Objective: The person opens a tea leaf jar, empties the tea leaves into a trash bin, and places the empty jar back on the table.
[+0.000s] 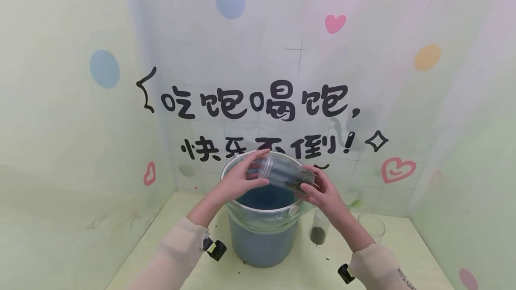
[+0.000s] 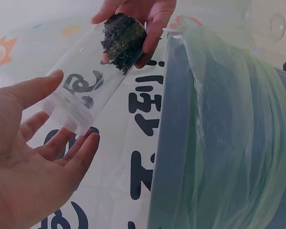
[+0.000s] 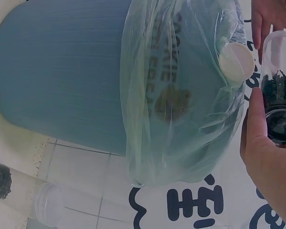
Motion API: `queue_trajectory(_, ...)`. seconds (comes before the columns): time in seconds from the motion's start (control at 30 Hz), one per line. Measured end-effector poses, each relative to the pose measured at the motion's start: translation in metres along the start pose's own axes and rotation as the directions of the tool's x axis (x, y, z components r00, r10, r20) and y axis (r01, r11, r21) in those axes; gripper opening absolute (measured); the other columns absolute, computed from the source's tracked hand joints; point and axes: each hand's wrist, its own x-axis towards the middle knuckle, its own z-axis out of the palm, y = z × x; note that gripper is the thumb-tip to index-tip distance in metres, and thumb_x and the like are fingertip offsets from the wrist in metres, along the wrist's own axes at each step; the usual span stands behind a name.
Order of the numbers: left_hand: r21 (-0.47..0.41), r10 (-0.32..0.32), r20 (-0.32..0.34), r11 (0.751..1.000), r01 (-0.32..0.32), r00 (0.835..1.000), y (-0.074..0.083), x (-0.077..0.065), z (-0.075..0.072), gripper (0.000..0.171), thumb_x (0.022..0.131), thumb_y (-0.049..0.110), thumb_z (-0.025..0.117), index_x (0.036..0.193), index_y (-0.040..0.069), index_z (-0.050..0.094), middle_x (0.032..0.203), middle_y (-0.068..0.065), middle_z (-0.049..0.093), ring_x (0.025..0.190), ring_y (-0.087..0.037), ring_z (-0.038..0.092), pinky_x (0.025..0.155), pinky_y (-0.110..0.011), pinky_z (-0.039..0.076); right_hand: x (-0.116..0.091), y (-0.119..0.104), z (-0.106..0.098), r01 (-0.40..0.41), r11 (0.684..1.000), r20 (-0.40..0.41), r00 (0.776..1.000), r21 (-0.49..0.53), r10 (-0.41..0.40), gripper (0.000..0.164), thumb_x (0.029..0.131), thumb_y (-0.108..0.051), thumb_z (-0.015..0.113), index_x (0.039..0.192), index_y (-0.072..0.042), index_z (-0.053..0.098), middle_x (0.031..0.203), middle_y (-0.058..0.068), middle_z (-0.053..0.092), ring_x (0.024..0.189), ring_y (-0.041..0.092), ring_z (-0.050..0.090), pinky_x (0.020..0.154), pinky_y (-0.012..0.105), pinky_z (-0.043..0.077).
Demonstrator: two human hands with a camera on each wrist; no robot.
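A clear plastic jar [image 1: 282, 174] is held tilted over the bin, its mouth toward the left and lower than its base. Dark dry flakes [image 2: 123, 40] lie toward the base end. My right hand [image 1: 322, 194] grips the jar at that end, thumb on the near side. At the mouth end, my left hand [image 2: 43, 143] has its thumb and loosely spread fingers on either side of the rim; firm contact cannot be made out. Below both hands stands a blue-grey bin [image 1: 262, 245] with a white rim and a thin green bag [image 3: 181, 119] folded over its edge.
Right of the bin, a second clear jar [image 1: 318, 232] with dark flakes stands on the pale table [image 1: 314, 272]. Farther right is a clear round container [image 1: 372, 226]. A few dark bits are scattered on the table. A printed wall sheet [image 1: 258, 48] rises behind.
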Motion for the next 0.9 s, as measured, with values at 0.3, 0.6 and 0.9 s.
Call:
queue_trajectory(0.3, 0.096, -0.082, -0.050, 0.992, 0.086, 0.995, -0.0008, -0.0022, -0.0012, 0.063, 0.094, 0.022, 0.069, 0.150, 0.010, 0.042, 0.142, -0.018, 0.054, 0.117, -0.037, 0.063, 0.096, -0.044, 0.056, -0.0016, 0.0001, 0.0000, 0.016, 1.000, 0.025, 1.000, -0.019, -0.016, 0.061, 0.098, -0.008, 0.061, 0.150, -0.005, 0.030, 0.142, 0.015, 0.039, 0.122, 0.019, 0.053, 0.096, 0.039, 0.057)
queue_trajectory(0.6, 0.137, -0.167, -0.077, 0.975, 0.177, 0.983, -0.0048, -0.0013, 0.0032, 0.064, 0.096, 0.036, 0.064, 0.151, 0.013, 0.041, 0.141, -0.014, 0.057, 0.122, -0.032, 0.061, 0.101, -0.045, 0.054, -0.0024, -0.0001, 0.0005, 0.017, 0.999, 0.044, 0.999, -0.032, -0.016, 0.061, 0.098, -0.010, 0.062, 0.150, -0.005, 0.030, 0.143, 0.019, 0.038, 0.123, 0.022, 0.053, 0.097, 0.038, 0.057)
queue_trajectory(0.9, 0.003, -0.051, 0.007, 0.999, 0.051, 0.999, -0.0055, -0.0023, 0.0024, 0.082, 0.088, 0.012, 0.075, 0.156, 0.014, 0.030, 0.158, -0.018, 0.036, 0.138, -0.040, 0.046, 0.110, -0.049, 0.047, -0.0021, 0.0012, -0.0002, 0.021, 0.999, 0.047, 0.999, -0.032, -0.019, 0.058, 0.098, -0.010, 0.061, 0.148, -0.006, 0.032, 0.142, 0.017, 0.039, 0.123, 0.021, 0.053, 0.096, 0.038, 0.057)
